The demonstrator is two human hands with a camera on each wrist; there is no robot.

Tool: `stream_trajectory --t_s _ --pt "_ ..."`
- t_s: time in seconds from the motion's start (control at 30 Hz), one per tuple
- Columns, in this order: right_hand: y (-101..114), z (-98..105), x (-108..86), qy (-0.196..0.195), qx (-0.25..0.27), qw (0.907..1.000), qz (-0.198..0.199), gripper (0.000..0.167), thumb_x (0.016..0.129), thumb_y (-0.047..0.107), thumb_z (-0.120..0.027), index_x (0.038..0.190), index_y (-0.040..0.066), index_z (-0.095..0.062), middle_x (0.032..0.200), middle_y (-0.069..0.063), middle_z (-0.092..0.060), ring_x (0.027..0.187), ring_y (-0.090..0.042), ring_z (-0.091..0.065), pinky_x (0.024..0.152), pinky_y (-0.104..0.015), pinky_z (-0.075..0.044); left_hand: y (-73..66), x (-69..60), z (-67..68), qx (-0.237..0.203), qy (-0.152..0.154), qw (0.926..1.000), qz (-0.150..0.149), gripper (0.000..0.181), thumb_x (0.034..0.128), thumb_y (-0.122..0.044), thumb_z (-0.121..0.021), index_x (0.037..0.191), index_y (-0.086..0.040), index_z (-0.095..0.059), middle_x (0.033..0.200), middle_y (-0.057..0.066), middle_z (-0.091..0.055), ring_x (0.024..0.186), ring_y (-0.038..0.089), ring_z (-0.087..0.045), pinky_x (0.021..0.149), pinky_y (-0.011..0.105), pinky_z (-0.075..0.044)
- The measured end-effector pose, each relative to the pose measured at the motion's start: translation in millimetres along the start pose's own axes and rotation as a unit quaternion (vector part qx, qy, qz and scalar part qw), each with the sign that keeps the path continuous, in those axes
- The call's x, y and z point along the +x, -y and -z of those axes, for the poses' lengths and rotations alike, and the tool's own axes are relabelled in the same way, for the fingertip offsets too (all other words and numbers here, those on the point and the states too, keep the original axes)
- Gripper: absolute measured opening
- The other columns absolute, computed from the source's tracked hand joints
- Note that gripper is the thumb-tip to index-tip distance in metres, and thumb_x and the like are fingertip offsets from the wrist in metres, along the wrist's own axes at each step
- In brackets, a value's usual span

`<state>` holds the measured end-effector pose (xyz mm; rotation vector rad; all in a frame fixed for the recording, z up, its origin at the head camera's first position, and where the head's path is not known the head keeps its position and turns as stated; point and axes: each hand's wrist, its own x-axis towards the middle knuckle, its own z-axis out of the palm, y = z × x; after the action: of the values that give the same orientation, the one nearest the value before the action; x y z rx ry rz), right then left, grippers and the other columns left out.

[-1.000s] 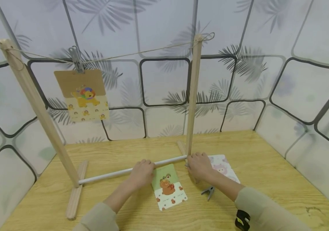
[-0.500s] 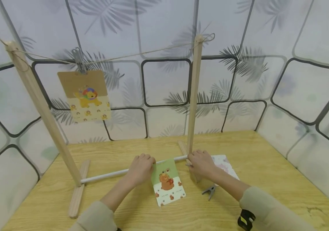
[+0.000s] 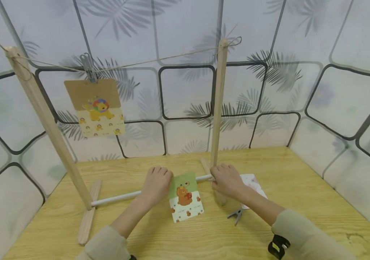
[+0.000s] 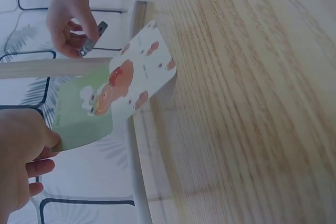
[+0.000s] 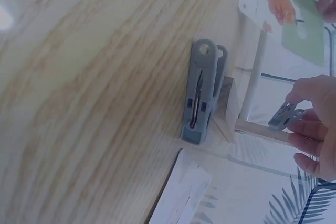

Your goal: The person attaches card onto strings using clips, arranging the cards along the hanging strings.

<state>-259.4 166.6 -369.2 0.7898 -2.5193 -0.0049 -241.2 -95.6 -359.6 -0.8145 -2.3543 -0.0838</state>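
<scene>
In the head view my left hand (image 3: 157,185) pinches the upper left corner of a green and white bear card (image 3: 185,198); the left wrist view shows the thumb on the card's green end (image 4: 84,114). The card is raised and tilted in front of the white rod. My right hand (image 3: 228,181), beside the right post, pinches a grey clothespin (image 5: 286,116), which shows in the right wrist view. Another grey clothespin (image 3: 236,215) lies on the table below that hand.
A string (image 3: 159,59) runs between two wooden posts (image 3: 53,135). From it hangs a lion card (image 3: 97,112) by a grey clip (image 3: 89,68). A pinkish white card (image 3: 253,185) lies behind my right forearm. The white rod (image 3: 116,198) joins the posts low down.
The bear card has risen off the table and shifted slightly left with my left hand, which moved up a little. My right hand has risen slightly beside the post.
</scene>
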Motion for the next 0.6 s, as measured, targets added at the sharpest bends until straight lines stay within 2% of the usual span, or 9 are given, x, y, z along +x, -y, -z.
stream_trajectory --t_s 0.23,0.43,0.6 --pt "-0.9 2.1 1.8 -0.034 0.009 0.9993 0.01 0.024 0.073 0.016 -0.072 0.092 0.006 -0.06 0.082 -0.006 -0.063 0.075 -0.023 -0.057 0.063 -0.036 -0.042 -0.1 1.1 1.6 0.028 -0.066 0.9973 -0.014 0.006 0.0774 0.0 -0.066 0.078 -0.005 -0.064 0.071 0.006 -0.057 0.071 0.023 -0.053 0.075 0.039 -0.045" --pt "-2.7 3.2 3.2 -0.044 0.012 0.9989 0.015 0.025 0.073 0.016 -0.071 0.094 0.005 -0.062 0.086 -0.006 -0.065 0.077 -0.024 -0.058 0.065 -0.038 -0.043 0.1 1.9 1.8 0.054 -0.098 0.9936 -0.01 0.006 0.0772 -0.002 -0.065 0.076 -0.008 -0.064 0.069 0.005 -0.058 0.07 0.024 -0.053 0.075 0.04 -0.044" --pt "-4.0 6.3 4.6 -0.052 0.015 0.9984 0.017 0.025 0.072 0.014 -0.071 0.094 0.005 -0.06 0.084 -0.006 -0.064 0.078 -0.025 -0.058 0.066 -0.039 -0.043 0.3 4.5 4.2 0.06 -0.128 0.9898 -0.022 0.007 0.0757 0.0 -0.066 0.074 -0.007 -0.065 0.069 0.006 -0.059 0.069 0.024 -0.053 0.075 0.04 -0.045"
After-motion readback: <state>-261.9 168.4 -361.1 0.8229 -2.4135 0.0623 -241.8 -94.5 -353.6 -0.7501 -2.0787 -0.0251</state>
